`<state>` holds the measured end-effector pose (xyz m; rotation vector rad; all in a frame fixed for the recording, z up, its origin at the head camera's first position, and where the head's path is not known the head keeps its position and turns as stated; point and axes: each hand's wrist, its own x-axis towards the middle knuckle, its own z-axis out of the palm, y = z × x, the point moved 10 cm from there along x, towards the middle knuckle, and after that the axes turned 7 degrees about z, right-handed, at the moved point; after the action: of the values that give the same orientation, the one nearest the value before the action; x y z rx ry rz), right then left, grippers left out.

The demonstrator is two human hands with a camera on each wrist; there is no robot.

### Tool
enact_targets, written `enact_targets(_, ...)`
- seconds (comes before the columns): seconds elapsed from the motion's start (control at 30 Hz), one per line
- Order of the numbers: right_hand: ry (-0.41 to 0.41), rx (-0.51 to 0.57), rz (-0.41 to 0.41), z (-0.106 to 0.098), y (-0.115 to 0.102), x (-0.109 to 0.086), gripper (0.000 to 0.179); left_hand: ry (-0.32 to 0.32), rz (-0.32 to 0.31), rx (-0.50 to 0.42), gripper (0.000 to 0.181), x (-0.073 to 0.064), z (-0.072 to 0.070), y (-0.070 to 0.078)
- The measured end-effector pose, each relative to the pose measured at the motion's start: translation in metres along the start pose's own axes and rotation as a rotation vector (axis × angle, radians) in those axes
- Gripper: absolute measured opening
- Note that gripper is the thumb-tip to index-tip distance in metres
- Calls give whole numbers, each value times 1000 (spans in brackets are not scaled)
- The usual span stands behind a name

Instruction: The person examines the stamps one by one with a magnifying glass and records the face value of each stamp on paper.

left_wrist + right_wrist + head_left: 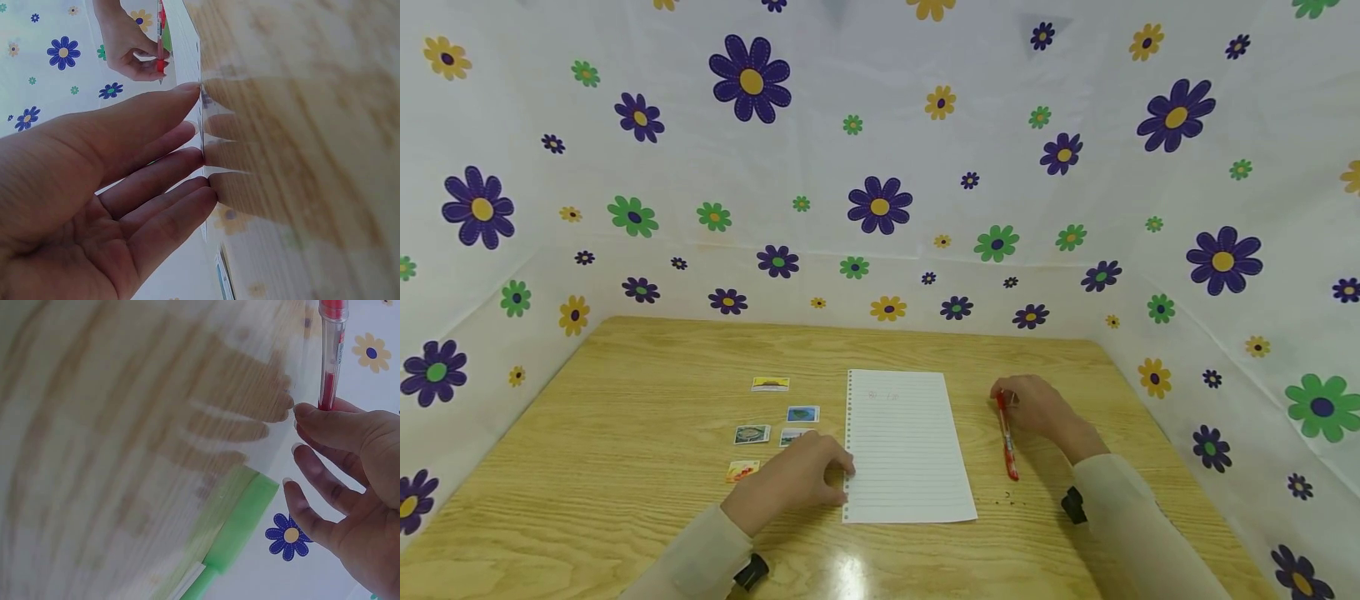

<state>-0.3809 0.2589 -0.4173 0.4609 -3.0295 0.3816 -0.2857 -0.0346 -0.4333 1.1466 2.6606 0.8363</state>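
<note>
2 pale sleeves (1138, 525) lie nearest. The left hand (797, 475), fingers extended, touches the edge of the lined sheet (906, 450); slack contact could let it skew. Beside the sheet, the right hand (1037, 404) pinches the red pen (1007, 442) near 1 end, so it could slip. The right wrist view shows its clear barrel (331, 359); the head view does not.

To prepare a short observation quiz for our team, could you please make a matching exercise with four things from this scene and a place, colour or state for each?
Column 1
1. pen
2. paper
3. left hand
4. picture cards

Column 2
A. at the paper's left edge
B. several, spread out on the table
C. red, pinched by the right hand
D. white and lined, with holes along one side

Right pairs: 1-C, 2-D, 3-A, 4-B
</note>
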Motion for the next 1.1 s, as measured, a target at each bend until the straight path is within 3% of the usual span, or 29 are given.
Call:
enact_targets(0.47, -6, -30, -84, 1, -6, -2, 21, 7, 10, -4, 22, 0, 0, 0)
enact_targets(1.1, -108, -28, -55, 4, -5, -1, 20, 10, 12, -6, 23, 0, 0, 0)
